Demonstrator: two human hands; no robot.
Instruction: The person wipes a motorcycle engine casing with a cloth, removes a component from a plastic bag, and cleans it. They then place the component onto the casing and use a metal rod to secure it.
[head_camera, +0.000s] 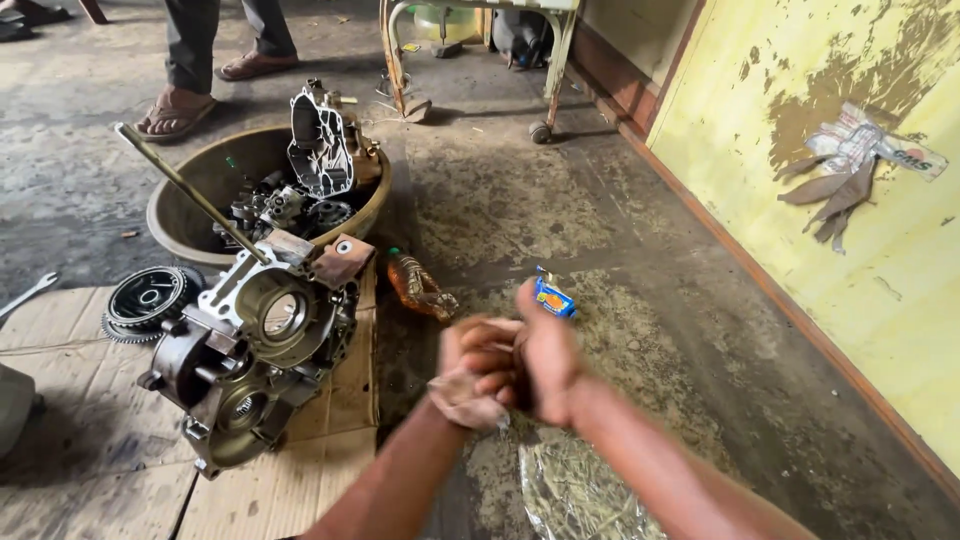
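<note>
Though blurred, crumpled tan rag (462, 398).

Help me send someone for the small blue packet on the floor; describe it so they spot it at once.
Start at the yellow wall and look to the concrete floor beside it. The small blue packet lies just beyond the clasped hands, right of the crumpled orange plastic bottle. It is the only bright blue thing there.

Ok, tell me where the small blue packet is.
In the head view the small blue packet lies on the concrete floor, just beyond the right hand and right of the crumpled orange bottle.
</note>
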